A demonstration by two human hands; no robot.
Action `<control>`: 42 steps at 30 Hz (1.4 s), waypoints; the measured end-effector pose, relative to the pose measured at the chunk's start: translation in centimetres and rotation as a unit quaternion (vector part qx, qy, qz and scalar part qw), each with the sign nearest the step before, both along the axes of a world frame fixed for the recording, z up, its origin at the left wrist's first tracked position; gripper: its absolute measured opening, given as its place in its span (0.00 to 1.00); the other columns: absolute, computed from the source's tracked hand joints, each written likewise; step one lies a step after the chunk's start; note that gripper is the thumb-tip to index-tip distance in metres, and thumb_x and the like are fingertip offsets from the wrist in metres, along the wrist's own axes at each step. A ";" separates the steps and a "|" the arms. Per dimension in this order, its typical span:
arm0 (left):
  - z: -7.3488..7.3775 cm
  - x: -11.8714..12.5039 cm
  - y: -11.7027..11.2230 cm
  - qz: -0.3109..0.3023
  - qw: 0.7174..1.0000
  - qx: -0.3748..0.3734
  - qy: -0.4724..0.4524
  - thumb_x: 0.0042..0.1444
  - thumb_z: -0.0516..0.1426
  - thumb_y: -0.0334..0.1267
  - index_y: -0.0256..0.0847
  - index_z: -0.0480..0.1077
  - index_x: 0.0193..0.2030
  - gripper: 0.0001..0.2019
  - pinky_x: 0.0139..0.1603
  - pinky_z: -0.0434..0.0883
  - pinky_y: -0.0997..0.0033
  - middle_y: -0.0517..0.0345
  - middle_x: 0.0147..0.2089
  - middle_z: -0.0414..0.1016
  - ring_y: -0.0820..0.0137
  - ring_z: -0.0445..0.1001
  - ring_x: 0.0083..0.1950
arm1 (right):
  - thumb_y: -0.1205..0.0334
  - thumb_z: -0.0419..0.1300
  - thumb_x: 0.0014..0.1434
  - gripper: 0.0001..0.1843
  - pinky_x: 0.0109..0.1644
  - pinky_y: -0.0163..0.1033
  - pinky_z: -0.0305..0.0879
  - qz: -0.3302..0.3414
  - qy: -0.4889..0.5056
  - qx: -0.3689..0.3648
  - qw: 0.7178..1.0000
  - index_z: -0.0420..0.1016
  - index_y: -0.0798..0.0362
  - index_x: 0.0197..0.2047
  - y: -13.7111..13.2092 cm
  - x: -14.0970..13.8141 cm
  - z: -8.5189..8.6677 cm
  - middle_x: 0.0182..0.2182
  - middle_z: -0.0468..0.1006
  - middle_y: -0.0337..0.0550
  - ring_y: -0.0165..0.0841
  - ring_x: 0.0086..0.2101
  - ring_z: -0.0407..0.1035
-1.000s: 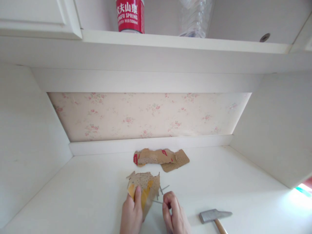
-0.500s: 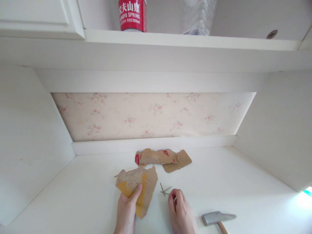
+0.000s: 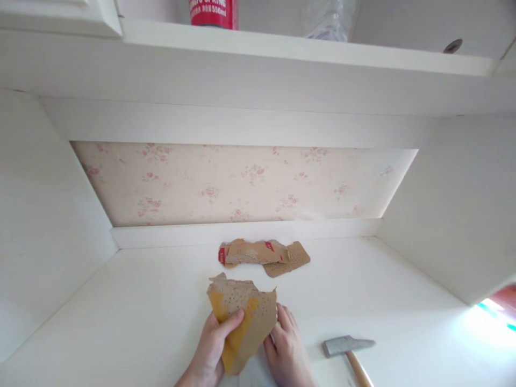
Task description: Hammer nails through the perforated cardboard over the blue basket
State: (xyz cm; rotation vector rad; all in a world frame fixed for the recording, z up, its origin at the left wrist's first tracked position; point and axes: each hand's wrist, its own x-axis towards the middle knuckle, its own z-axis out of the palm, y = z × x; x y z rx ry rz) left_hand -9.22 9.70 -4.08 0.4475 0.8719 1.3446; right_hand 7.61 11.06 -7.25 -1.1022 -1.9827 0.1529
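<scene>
My left hand (image 3: 213, 341) is closed on a torn piece of cardboard (image 3: 260, 328), thumb on its face and fingers behind. Strips of yellow tape run down the piece, and many small holes dot its upper part. My right hand (image 3: 288, 344) is at the right edge of this cardboard, fingers curled, with the fingertips partly hidden behind it. What those fingers hold, if anything, I cannot make out. To the right of that hand lies a hammer (image 3: 349, 346) with a grey head and a wooden handle. The thin nails seen earlier on the table are now out of sight.
Further back on the white tabletop (image 3: 161, 301) lie more torn cardboard pieces (image 3: 258, 252), some with red print. White panels stand at left and right. A shelf (image 3: 282, 51) overhead bears a red-labelled bottle (image 3: 213, 13) and a clear plastic bottle (image 3: 330, 21).
The cardboard has moved right with my left hand and now covers the spot where the nails lay. My right hand has come up against its right edge. The view has tilted slightly down.
</scene>
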 end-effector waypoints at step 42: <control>0.6 1.0 -1.1 0.070 0.895 0.104 0.427 0.53 0.65 0.46 0.43 0.80 0.34 0.09 0.45 0.71 0.68 0.51 0.35 0.82 0.54 0.78 0.41 | 0.65 0.50 0.69 0.16 0.34 0.37 0.57 -0.027 -0.026 0.006 0.999 0.66 0.50 0.28 -0.9 -0.6 1.4 0.21 0.74 0.37 0.31 0.24 0.70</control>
